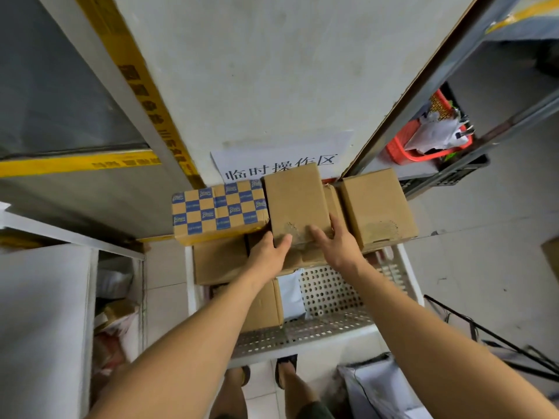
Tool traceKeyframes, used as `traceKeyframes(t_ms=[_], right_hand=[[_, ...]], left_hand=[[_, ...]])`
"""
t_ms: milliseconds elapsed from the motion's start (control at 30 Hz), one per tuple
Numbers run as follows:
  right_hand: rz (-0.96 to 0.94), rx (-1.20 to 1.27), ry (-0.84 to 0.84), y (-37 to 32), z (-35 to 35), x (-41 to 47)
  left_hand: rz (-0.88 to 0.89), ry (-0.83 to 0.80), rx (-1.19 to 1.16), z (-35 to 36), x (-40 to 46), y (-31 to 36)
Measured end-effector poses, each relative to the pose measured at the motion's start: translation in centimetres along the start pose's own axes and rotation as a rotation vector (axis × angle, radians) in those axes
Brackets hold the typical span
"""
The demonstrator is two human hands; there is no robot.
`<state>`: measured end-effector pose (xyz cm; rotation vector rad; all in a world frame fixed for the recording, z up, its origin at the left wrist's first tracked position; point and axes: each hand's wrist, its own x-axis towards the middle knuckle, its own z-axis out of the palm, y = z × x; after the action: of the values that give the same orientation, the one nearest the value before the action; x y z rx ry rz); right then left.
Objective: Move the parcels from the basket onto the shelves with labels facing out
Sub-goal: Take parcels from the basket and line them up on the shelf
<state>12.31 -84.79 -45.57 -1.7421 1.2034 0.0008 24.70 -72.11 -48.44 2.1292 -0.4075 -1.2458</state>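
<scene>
- Both my left hand (270, 248) and right hand (335, 243) grip the plain brown parcel (298, 204) at its near end.
- Parcel sits between checkered box (219, 210) and another brown box (376, 207).
- White perforated basket (332, 297) below holds further parcels.

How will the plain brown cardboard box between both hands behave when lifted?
The plain brown cardboard box is probably stiff: its faces look flat. Standing tall and narrow, it may tip. The left hand and right hand brace its lower edge.

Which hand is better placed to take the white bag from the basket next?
Probably the right hand: it is nearer the white bag, which lies below it. The left hand is above brown boxes. Both now hold the plain box.
</scene>
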Motion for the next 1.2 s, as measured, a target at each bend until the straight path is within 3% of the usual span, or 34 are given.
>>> traceKeyframes(t_ms=[167,433,667,767,833,900,1000,1100,1200], right_hand=[[-0.042,0.099,0.0,0.3,-0.3,-1.4],[-0.018,0.538,-0.127,1.0,-2.9,-6.1],[-0.107,0.503,-0.254,-3.8,-5.5,-8.3],[-0.251,0.12,0.009,-6.0,-4.8,-9.3],[-0.344,0.076,0.119,-7.8,-4.1,-10.6],[-0.349,0.247,0.01,-9.8,-3.0,-12.3],[-0.217,0.632,-0.32,-12.4,-0.9,-13.9],[-0.174,0.778,-0.391,-13.1,0.5,-13.6],[-0.225,0.808,-0.405,-13.6,0.7,-13.2]], left_hand=[[0.076,0.041,-0.044,0.3,-1.1,0.2],[0.202,0.091,-0.225,-2.0,-5.8,1.3],[0.207,0.056,-0.431,-5.4,-10.7,3.3],[0.264,0.292,-0.247,-7.3,-12.1,3.9],[0.35,0.453,-0.032,-8.2,-13.4,4.2],[0.446,0.586,0.175,-8.7,-14.6,4.2],[0.561,0.698,0.444,-8.8,-15.5,3.4],[0.635,0.686,0.599,-8.6,-15.8,2.1],[0.679,0.62,0.607,-8.3,-16.8,1.0]])
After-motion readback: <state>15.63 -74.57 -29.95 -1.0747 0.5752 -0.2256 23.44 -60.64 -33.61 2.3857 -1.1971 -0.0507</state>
